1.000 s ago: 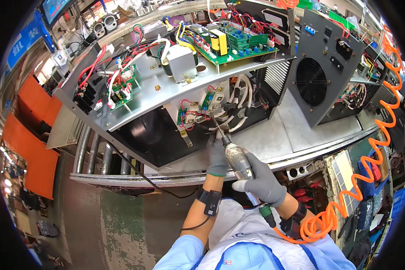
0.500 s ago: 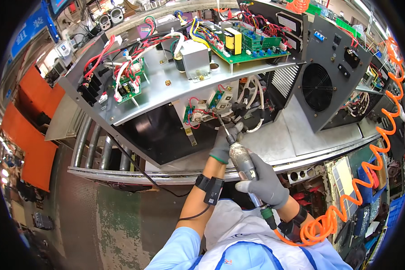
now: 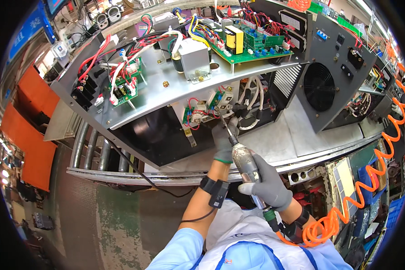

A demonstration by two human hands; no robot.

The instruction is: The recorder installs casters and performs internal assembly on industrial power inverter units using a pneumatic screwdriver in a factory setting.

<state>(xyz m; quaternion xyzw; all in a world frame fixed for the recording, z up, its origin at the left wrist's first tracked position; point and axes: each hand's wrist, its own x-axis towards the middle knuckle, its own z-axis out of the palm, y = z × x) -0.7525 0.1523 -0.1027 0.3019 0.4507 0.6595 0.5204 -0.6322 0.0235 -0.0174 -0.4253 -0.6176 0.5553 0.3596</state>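
My right hand (image 3: 270,185), in a grey glove, is wrapped round a worn metal air screwdriver (image 3: 245,163). Its long bit slants up and away to a small circuit board with metal terminals (image 3: 207,110) inside an open dark equipment cabinet (image 3: 144,137). Also gloved, my left hand (image 3: 223,138) is beside the bit, just below the terminals. Its fingers look bent together, but the bit and shadow partly hide what they hold. White cables (image 3: 255,96) curve down just right of the fingertips. Above, the cabinet's metal shelf (image 3: 159,92) carries a green circuit board (image 3: 252,56) and bundled wires.
An orange coiled air hose (image 3: 351,198) runs from the screwdriver up the right side. A second dark cabinet with a round fan (image 3: 319,87) stands to the right. Metal rollers (image 3: 92,146) lie at left, and a black cable (image 3: 135,164) hangs over the conveyor's front edge.
Both hands and the screwdriver have shifted slightly right in the picture, and the view itself has moved a little. The bit still points at the terminals. My right hand keeps its grip.
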